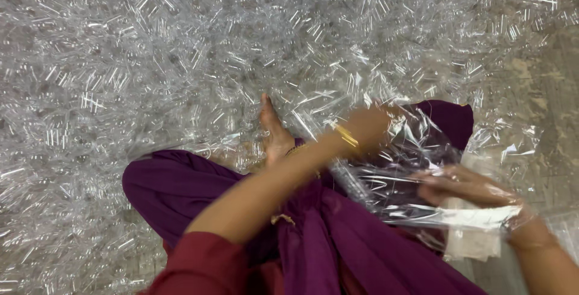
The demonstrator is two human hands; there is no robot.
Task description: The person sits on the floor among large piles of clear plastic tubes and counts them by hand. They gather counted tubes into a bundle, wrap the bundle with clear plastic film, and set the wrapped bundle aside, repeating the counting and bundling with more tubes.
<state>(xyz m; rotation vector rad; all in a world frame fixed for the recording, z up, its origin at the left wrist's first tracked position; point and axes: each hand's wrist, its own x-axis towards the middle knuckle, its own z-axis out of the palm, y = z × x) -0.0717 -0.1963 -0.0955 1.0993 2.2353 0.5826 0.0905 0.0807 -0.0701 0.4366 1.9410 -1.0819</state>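
Observation:
I sit on the floor in purple clothing [338, 241] with a bare foot [274, 132] stretched forward. My left hand [368, 127], with a gold bangle on the wrist, reaches across and grips the top edge of a clear plastic bag [392, 174] lying over my lap. My right hand [467, 187] is pushed inside the bag, seen through the film, beside a white card or label [473, 222] near the bag's lower edge. Motion blur softens both hands.
A huge heap of small clear glass or plastic tubes [181, 47] covers the floor ahead and to the left. More clear film [512, 144] lies crumpled at the right. Bare tiled floor [555, 78] shows at the far right.

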